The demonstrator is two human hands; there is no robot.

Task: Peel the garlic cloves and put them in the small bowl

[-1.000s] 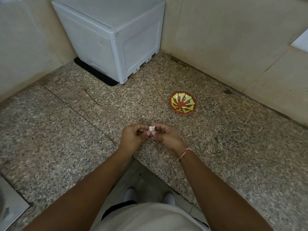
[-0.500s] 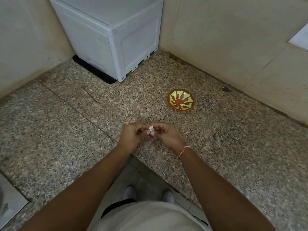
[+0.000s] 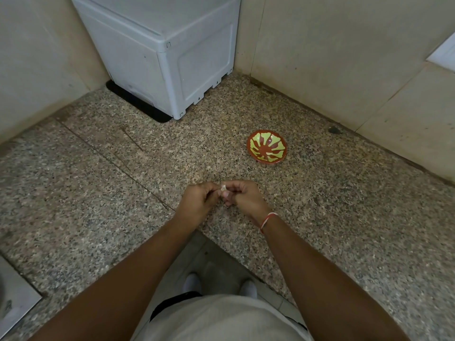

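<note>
Near the middle of the frame, just above the counter's front edge, the person's two hands met around one pale clove. The left hand had its fingers curled in, thumb and fingertips pinching the clove from the left. The right hand was curled too and gripped the clove from the right, so the clove sat between both sets of fingertips, mostly hidden by them. Whether any skin was off it, I could not tell; it was too small. A red-and-white thread ran round the right wrist.

The bowl, red with yellow-green streaks, stood on the speckled stone up and to the right of the hands, well apart from them. I saw nothing in it.

In the upper left a white boxy appliance stood in the corner against the beige walls. At the bottom of the frame were a pale shirt and white shoe toes on the floor.
</note>
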